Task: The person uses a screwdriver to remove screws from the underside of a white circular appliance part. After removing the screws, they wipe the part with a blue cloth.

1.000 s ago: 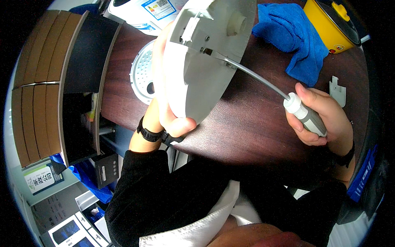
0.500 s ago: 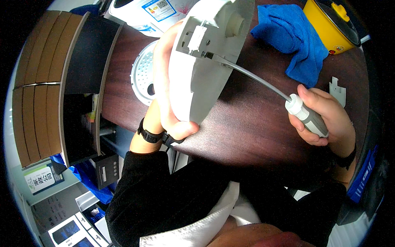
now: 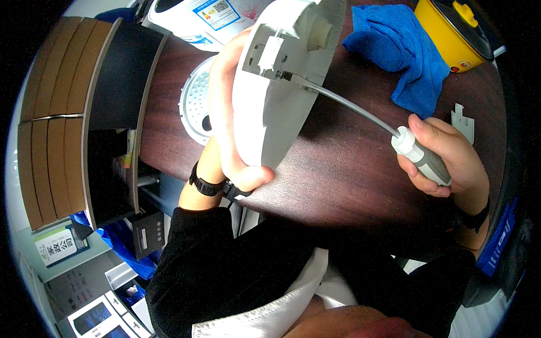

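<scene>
A white plastic lid-like housing (image 3: 276, 115) is tilted up over the table, with its recessed, fitted side toward the right. My left hand (image 3: 225, 121) is wrapped round its left side, the thumb pressed at the lower edge. In my right hand (image 3: 445, 152) is the white and grey handle of a screwdriver (image 3: 358, 112), fingers closed round it. Its long metal shaft reaches up and left, and the tip meets the housing at a screw place in the recess. Whether the tip sits in a screw head I cannot tell.
Behind my left hand a white perforated disc (image 3: 194, 101) lies on the dark wooden table (image 3: 344, 180). A white appliance (image 3: 197, 22) stands at the back, a blue cloth (image 3: 394, 50) and yellow pot (image 3: 459, 42) at far right. A small white plastic piece (image 3: 463, 123) lies beyond my right hand.
The housing has shifted very slightly in my left hand's grip. My right hand has moved a touch to the right, and the screwdriver tip stays at the same place.
</scene>
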{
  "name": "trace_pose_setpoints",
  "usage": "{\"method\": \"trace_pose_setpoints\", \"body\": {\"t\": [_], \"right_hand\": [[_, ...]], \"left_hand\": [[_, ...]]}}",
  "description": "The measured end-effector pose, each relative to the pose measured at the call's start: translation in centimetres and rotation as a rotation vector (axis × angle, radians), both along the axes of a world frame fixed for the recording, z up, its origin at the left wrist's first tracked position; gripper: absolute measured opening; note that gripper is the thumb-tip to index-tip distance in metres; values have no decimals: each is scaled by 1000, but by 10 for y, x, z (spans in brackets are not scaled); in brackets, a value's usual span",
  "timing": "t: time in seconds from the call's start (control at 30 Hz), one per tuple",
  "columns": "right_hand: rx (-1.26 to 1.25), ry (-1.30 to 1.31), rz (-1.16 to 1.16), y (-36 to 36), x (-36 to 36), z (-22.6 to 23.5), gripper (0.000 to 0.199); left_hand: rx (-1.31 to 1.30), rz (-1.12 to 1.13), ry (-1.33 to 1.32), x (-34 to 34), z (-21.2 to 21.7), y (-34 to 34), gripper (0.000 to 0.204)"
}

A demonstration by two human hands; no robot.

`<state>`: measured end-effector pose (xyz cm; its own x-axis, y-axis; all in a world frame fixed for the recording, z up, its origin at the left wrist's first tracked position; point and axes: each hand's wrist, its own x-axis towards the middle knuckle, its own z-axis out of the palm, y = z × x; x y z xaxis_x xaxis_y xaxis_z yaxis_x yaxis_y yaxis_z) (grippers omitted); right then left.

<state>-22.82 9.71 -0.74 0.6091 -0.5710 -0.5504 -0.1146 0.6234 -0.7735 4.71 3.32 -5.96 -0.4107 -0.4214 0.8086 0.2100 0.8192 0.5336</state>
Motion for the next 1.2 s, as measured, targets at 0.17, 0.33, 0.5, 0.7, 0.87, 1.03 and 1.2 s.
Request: {"method": "trace_pose_setpoints", "body": {"t": [0.17, 0.33, 0.5, 0.7, 0.87, 1.03, 1.2], "right_hand": [[-3, 18, -1, 0, 1, 1, 52], [-12, 32, 0, 0, 2, 2, 52], [8, 30, 2, 1, 2, 3, 52], [28, 42, -12, 2, 3, 5, 53], [34, 26, -9, 3, 5, 4, 53], [1, 4, 9, 2, 5, 3, 53], [12, 14, -9, 4, 6, 3, 53]], "left_hand": [[-12, 7, -14, 2, 1, 0, 111], [-26, 16, -26, 2, 1, 1, 111], [-41, 23, -37, 3, 1, 1, 111], [-57, 32, -49, 3, 2, 3, 111], [-71, 44, -59, 6, 2, 3, 111], [-87, 50, -70, 5, 2, 0, 110], [-101, 58, -80, 7, 3, 1, 110]]}}
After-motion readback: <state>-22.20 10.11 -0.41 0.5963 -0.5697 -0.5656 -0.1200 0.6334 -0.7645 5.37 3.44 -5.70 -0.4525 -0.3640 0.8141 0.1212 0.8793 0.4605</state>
